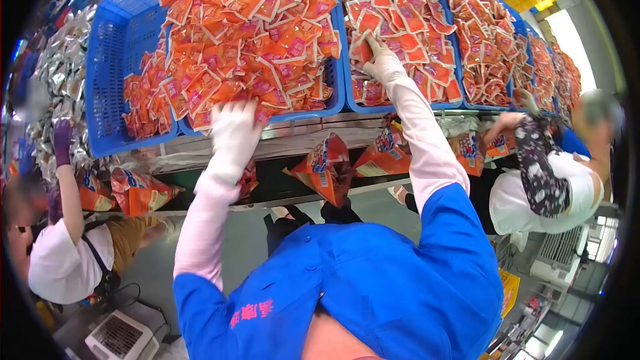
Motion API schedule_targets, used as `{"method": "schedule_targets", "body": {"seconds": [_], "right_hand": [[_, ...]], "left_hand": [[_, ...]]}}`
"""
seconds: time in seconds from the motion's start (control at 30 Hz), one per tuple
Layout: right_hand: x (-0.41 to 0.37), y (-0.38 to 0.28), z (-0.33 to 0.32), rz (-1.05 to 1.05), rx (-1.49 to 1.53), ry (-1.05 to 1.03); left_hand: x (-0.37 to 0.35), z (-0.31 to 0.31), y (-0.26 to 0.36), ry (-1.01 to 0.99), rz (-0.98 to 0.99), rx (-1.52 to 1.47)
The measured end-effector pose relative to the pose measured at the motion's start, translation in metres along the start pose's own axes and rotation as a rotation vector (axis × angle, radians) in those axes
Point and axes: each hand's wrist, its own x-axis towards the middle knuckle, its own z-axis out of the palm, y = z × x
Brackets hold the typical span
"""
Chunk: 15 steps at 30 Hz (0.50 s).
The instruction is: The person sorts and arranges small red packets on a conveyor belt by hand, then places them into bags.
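My left hand [233,133], in a white glove, is at the front edge of a heaped blue basket [267,119]. Its fingers are curled against a small orange packet [230,91], both slightly blurred. Further right, my right hand [385,63], also gloved in white, reaches into a second blue basket [400,106]. Its thumb and forefinger are apart and touch the orange packets [400,20] there. Below the baskets, larger orange bags [325,170] stand upright along a dark green belt [273,183].
More baskets of orange packets [480,40] continue to the right. A partly filled blue basket [107,53] stands at the left, beside a pile of silver packets [63,67]. A co-worker [60,260] is at my left, another [547,190] at my right. A metal ledge edges the belt.
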Motion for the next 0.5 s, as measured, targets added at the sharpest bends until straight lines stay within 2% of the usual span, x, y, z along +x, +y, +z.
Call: {"method": "schedule_targets", "body": {"seconds": [0.03,0.13,0.17,0.2,0.23,0.3,0.37,0.4,0.43,0.5], "right_hand": [[0.010,0.011,0.019,-0.055,-0.082,0.176],[0.020,0.035,0.026,-0.041,0.192,0.254],[0.017,0.046,0.023,-0.069,0.357,0.261],[0.023,0.064,0.016,0.067,0.480,0.021],[0.011,0.064,0.007,0.068,0.455,0.038],[0.011,0.081,0.008,-0.035,0.470,0.216],[-0.038,0.016,-0.038,0.126,1.189,0.180],[-0.052,0.003,-0.044,0.010,1.221,0.051],[-0.069,-0.012,-0.049,-0.103,1.249,-0.082],[-0.149,-0.121,-0.084,-0.201,1.490,-0.389]], "left_hand": [[0.014,0.021,-0.002,-0.141,-0.077,0.112],[0.021,0.040,-0.017,-0.265,-0.059,0.260],[0.018,0.032,-0.017,-0.203,-0.042,0.175],[0.016,0.022,-0.016,-0.133,-0.024,0.089],[0.009,0.010,-0.010,-0.145,-0.031,0.096],[-0.011,-0.019,0.010,0.142,-0.172,-0.794],[-0.038,-0.059,0.035,-0.013,-0.412,-1.325],[-0.045,-0.067,0.042,0.082,-0.210,-1.145],[-0.052,-0.061,0.051,0.101,-0.283,-1.315],[-0.039,-0.057,0.077,0.261,-0.266,-1.198]]}}
